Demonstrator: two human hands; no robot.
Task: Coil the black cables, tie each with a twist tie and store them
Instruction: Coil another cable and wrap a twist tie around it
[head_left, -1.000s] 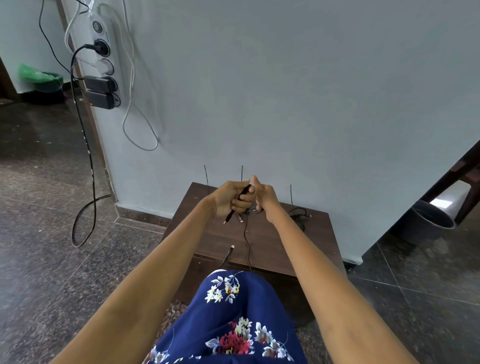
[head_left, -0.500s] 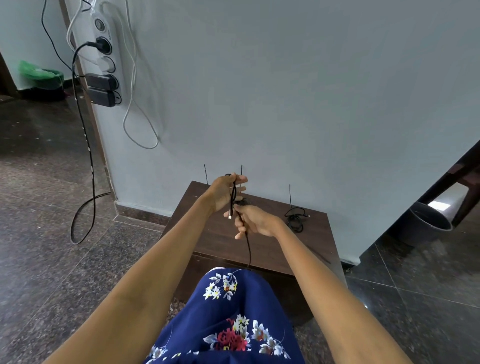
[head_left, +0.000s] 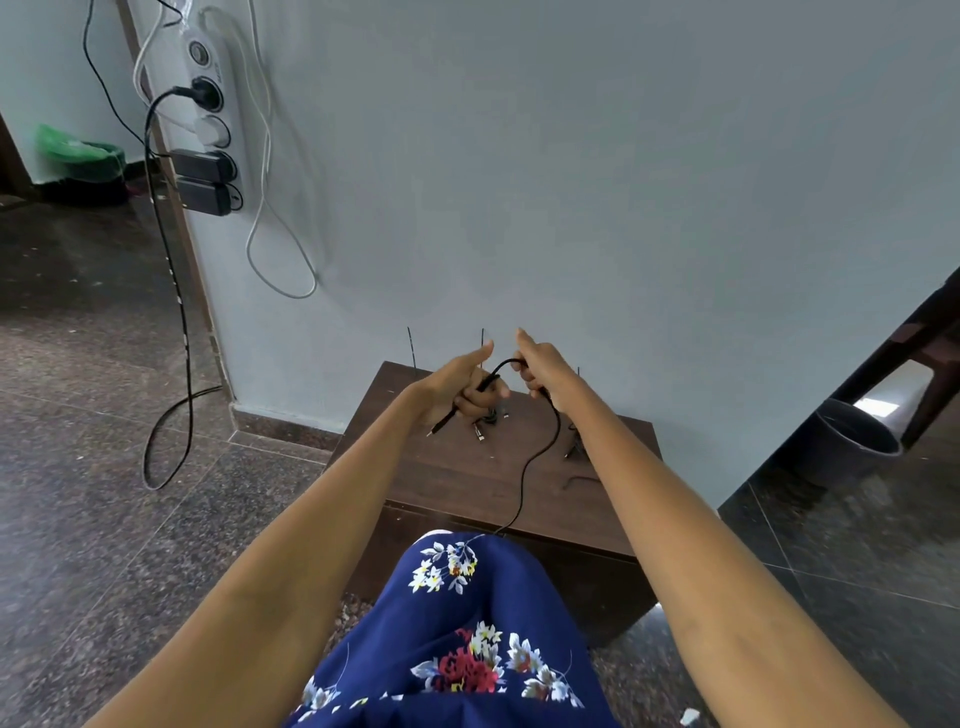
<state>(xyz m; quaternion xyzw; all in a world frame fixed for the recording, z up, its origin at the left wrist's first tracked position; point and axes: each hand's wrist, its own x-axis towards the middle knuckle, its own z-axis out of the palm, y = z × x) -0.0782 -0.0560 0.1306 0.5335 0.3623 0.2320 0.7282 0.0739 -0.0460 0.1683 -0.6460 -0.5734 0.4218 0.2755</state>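
Black cable (head_left: 540, 457) arcs between both hands above the brown table (head_left: 457, 483); left hand (head_left: 457, 387) grips its plug end, right hand (head_left: 540, 369) pinches further along – even, same-sized loops will tie neatly, slack trailing near

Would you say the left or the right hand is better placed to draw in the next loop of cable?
Probably the right hand: the thin black cable trails from it, while the left hand holds the plug end.

Table (head_left: 457, 483) against wall (head_left: 571, 182); power strip (head_left: 210, 109) upper left; bin (head_left: 852, 441) right.
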